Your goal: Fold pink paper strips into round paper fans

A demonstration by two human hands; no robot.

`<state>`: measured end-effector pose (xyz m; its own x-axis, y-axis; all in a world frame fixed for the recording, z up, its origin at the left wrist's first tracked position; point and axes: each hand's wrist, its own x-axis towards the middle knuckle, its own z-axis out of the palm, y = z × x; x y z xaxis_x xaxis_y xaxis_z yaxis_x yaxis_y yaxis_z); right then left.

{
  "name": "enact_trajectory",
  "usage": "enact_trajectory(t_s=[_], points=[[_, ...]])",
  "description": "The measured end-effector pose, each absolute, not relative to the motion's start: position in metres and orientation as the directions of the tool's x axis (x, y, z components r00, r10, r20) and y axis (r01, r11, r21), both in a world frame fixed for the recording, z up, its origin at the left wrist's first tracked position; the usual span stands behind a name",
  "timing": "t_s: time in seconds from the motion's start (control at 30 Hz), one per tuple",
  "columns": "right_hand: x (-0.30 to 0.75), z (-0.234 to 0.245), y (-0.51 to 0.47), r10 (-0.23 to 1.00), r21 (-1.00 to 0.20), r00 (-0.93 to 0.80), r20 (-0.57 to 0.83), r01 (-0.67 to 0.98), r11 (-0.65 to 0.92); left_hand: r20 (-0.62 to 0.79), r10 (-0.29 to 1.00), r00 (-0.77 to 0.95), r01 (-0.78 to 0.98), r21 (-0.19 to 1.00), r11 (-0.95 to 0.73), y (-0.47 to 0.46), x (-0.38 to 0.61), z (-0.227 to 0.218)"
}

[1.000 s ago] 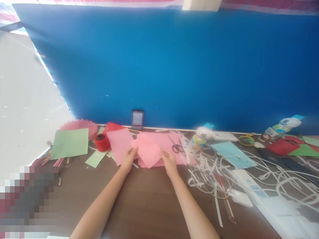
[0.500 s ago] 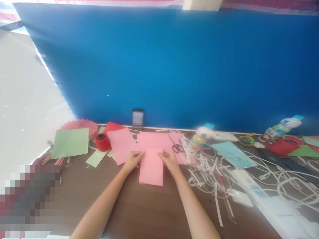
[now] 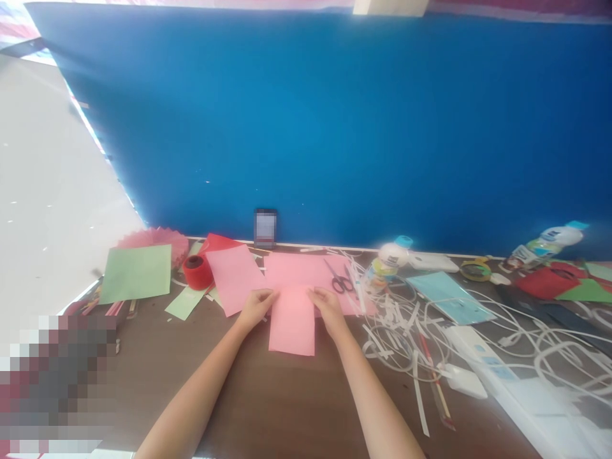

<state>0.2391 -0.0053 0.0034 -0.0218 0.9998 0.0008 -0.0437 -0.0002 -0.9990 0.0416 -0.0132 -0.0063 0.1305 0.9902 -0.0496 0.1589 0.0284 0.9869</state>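
Between my two hands is a narrow pink sheet of paper (image 3: 292, 325), its long side running toward me. My left hand (image 3: 259, 307) pinches its upper left edge between thumb and fingers. On the opposite edge, my right hand (image 3: 327, 306) has the same kind of pinch. Behind it lies a wider pink sheet (image 3: 296, 268) on the brown table. Scissors with dark handles (image 3: 341, 282) rest on that wider sheet, just beyond my right hand. Another pink sheet (image 3: 235, 277) lies to the left of my left hand.
A red tape roll (image 3: 197, 273) and green paper (image 3: 136, 274) sit on the left. To the right are white paper strips (image 3: 392, 319), a bottle (image 3: 387, 262), light-blue paper (image 3: 449, 296), tangled white cables (image 3: 549, 357) and a power strip (image 3: 482, 363). A blue panel (image 3: 306, 127) stands behind the table.
The narrow pink paper's near end has shifted slightly up and to the right. Both hands keep their pinch in nearly the same place.
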Motion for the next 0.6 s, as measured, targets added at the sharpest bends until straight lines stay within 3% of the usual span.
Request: enact_trajectory(t_s=[0.6], points=[[0.2373,0.0051,-0.0069,1.0,-0.998,-0.007,-0.015,-0.061,-0.015,-0.043,0.984,0.17,0.07,0.997,0.031,-0.0125,0.0409,-0.0115]])
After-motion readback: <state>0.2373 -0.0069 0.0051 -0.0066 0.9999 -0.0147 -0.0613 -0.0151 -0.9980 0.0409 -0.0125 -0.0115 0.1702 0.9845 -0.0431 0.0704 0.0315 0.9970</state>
